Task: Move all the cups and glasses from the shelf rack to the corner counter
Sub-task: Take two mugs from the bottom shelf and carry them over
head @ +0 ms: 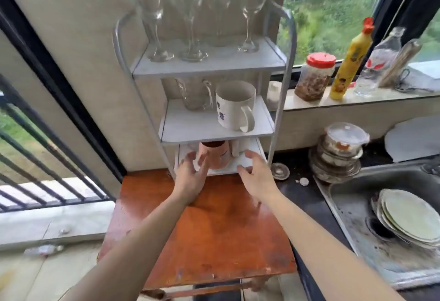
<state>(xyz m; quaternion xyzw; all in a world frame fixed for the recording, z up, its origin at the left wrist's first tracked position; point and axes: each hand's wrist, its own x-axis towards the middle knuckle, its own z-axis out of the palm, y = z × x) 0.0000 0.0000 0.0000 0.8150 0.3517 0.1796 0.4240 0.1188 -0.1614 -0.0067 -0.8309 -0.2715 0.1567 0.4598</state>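
Observation:
A white three-tier shelf rack stands at the back of an orange-brown table. Several stemmed wine glasses fill its top tier. The middle tier holds a clear glass mug and a white mug with blue print. On the bottom tier a pink cup stands beside a white mug, mostly hidden under the shelf above. My left hand is spread open, its fingers against the pink cup's left side. My right hand is open at the bottom tier's front edge, just right of the cups.
A dark counter runs right of the table, with stacked bowls under a plastic lid and a steel sink holding plates. The window ledge carries a red-lidded jar, a yellow bottle and a clear bottle. A railed window is at left.

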